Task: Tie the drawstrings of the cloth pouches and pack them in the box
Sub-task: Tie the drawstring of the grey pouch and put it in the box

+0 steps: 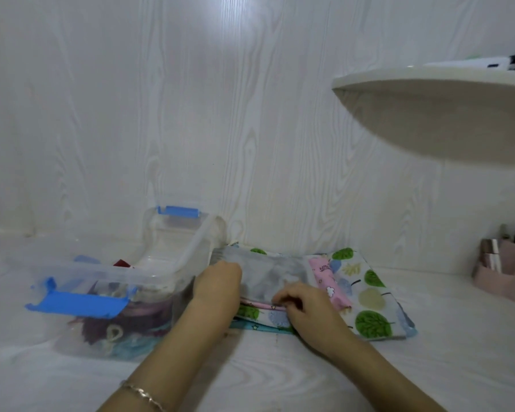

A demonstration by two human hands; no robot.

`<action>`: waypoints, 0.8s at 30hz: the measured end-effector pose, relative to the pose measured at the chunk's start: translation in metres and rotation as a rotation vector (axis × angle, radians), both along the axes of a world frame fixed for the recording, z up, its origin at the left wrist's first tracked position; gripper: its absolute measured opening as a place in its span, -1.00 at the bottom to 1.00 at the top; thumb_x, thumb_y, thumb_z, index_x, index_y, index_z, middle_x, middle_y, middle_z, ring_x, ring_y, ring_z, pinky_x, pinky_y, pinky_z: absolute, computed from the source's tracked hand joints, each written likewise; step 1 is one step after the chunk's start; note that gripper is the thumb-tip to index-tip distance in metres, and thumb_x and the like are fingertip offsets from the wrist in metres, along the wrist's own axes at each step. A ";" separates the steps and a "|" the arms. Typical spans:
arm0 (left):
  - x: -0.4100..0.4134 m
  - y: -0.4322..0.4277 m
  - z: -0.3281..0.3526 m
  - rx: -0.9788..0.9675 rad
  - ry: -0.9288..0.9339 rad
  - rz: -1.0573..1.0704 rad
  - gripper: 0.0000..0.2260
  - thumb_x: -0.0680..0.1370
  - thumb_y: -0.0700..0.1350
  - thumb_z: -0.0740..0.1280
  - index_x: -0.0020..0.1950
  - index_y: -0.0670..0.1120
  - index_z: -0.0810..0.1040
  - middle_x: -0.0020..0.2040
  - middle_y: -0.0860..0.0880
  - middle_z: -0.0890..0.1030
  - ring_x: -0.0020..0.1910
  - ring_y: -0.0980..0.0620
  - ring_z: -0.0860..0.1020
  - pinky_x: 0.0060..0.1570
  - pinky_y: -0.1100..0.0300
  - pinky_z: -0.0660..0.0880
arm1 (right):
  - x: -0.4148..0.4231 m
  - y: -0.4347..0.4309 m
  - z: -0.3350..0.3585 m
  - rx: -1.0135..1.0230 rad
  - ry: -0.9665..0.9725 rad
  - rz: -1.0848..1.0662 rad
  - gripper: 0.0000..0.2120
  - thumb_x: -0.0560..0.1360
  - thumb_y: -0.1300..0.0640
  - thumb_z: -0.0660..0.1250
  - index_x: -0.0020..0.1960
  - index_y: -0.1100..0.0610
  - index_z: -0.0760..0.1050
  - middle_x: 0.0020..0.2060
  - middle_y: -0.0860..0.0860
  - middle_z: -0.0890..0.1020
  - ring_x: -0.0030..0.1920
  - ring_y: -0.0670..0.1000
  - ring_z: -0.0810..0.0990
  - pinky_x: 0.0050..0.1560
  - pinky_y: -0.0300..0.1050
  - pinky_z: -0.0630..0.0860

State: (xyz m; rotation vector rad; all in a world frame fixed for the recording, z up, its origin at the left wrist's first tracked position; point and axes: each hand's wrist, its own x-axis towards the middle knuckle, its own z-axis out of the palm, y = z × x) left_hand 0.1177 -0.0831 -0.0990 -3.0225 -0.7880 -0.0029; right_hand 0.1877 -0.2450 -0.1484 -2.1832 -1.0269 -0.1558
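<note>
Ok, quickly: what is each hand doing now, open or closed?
Left hand: on the grey pouch, fingers curled; grip cannot be told.
Right hand: pinches the grey pouch's near edge.

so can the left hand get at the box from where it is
Probably yes. The left hand lies on the grey pouch right beside the box, whose top is open, and nothing stands between them.

On white table (280, 376): clear box (149, 270), pouch stack (372, 301), pink organizer (500, 281).
</note>
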 end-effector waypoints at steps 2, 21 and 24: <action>0.002 0.003 0.001 -0.021 0.079 0.011 -0.67 0.58 -0.23 0.29 0.34 -0.21 0.42 0.37 -0.16 0.43 0.33 -0.11 0.44 0.27 0.13 0.37 | -0.001 0.000 -0.001 -0.021 -0.018 0.009 -0.65 0.43 0.39 0.22 -0.08 0.02 0.65 -0.12 -0.11 0.64 -0.06 -0.17 0.57 -0.01 -0.41 0.44; -0.016 -0.038 0.002 -0.007 -0.955 -0.790 -0.85 0.52 -0.05 0.32 0.06 -0.06 0.50 -0.10 0.02 0.52 -0.21 0.10 0.50 -0.27 0.17 0.48 | -0.034 -0.004 0.025 0.456 -0.109 0.019 -0.60 0.50 0.35 0.29 0.16 -0.10 0.45 -0.10 -0.15 0.61 -0.10 -0.13 0.58 -0.09 -0.19 0.55; -0.020 -0.033 0.006 -0.018 -0.885 -0.721 -0.72 0.49 0.14 0.31 0.11 0.02 0.47 -0.06 0.10 0.54 -0.15 0.14 0.48 -0.21 0.25 0.42 | -0.027 -0.015 0.030 0.479 -0.141 0.015 -0.65 0.56 0.32 0.24 0.11 -0.13 0.46 -0.17 -0.07 0.63 -0.24 -0.07 0.59 -0.27 -0.22 0.52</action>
